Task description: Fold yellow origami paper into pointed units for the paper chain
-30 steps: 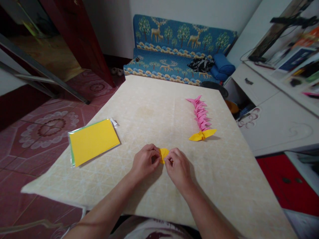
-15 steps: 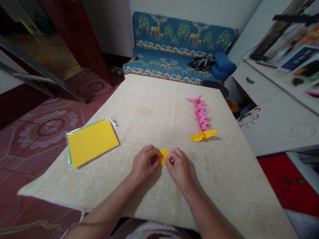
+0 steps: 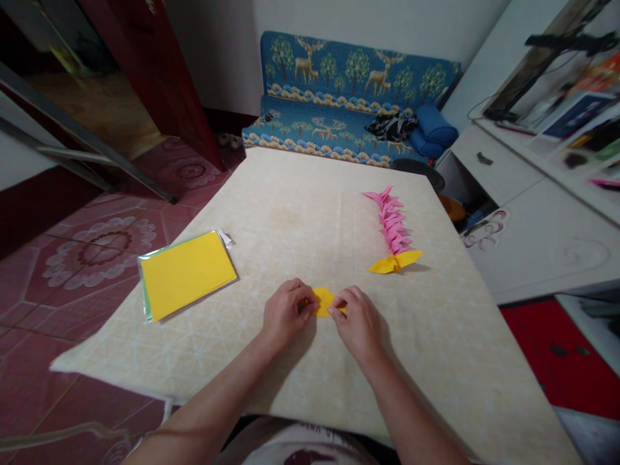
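Note:
Between my hands, just above or on the table, is a small piece of folded yellow paper (image 3: 323,302). My left hand (image 3: 289,311) pinches its left end, thumb against fingers. Its right end sits in the closed fingers of my right hand (image 3: 357,320). The fingertips cover both ends, so the full folded shape is hidden. Farther off to the right, a yellow folded paper crane (image 3: 396,262) with spread wings stands at the near end of a row of pink folded paper cranes (image 3: 391,219).
A clear packet of yellow and green paper sheets (image 3: 188,274) lies at the left of the cloth-covered table (image 3: 310,194). Behind the table is a blue patterned sofa (image 3: 314,106). A white cabinet (image 3: 542,226) stands to the right.
Both hands have moved slightly apart, and more of the yellow paper shows between them. The view has shifted slightly. The cranes and the packet stay where they were on the table.

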The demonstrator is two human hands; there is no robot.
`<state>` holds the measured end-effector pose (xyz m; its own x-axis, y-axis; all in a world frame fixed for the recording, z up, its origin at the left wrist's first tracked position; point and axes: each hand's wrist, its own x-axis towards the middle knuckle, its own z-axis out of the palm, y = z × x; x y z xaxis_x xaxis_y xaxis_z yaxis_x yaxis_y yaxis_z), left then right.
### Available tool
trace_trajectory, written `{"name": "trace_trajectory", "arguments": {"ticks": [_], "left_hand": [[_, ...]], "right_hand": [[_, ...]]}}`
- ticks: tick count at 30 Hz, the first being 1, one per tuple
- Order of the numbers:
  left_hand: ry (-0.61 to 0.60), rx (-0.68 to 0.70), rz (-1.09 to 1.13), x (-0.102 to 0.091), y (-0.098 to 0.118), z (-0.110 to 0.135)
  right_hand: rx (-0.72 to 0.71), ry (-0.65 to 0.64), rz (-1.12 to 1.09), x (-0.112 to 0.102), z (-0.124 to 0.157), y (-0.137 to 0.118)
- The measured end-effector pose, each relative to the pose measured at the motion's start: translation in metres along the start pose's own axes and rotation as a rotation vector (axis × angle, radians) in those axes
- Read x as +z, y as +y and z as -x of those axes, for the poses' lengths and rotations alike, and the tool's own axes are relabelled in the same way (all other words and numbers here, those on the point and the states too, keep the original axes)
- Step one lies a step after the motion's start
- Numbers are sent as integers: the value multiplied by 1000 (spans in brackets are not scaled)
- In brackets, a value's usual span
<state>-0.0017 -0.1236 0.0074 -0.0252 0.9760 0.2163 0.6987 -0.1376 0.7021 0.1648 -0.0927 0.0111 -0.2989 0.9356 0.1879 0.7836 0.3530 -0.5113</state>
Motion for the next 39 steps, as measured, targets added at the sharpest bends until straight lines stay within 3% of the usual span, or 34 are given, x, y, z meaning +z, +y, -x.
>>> {"name": "trace_trajectory", "arguments": {"ticks": [9, 14, 20, 23, 27, 30, 33, 39], "left_hand": [[-8, 37, 62, 0, -6, 1], [29, 61, 108, 2, -10, 3], [76, 93, 211, 1, -11, 2], [180, 70, 322, -2, -12, 1], [385, -102, 478, -5, -13, -1], [309, -204, 610, -5, -9, -2], [163, -226, 713, -3, -3, -5], [-39, -250, 829, 0, -4, -15]], "right_hand": [[128, -122, 36, -22, -6, 13], [153, -260, 9, -28, -30, 3], [150, -369, -17, -21, -45, -12], [176, -425, -179, -13, -40, -7], [420, -436, -697, -6, -26, -4], [522, -331, -1011, -2, -12, -11], [534, -309, -1156, 3, 0, -19], [545, -396, -984, 1, 15, -20]]}}
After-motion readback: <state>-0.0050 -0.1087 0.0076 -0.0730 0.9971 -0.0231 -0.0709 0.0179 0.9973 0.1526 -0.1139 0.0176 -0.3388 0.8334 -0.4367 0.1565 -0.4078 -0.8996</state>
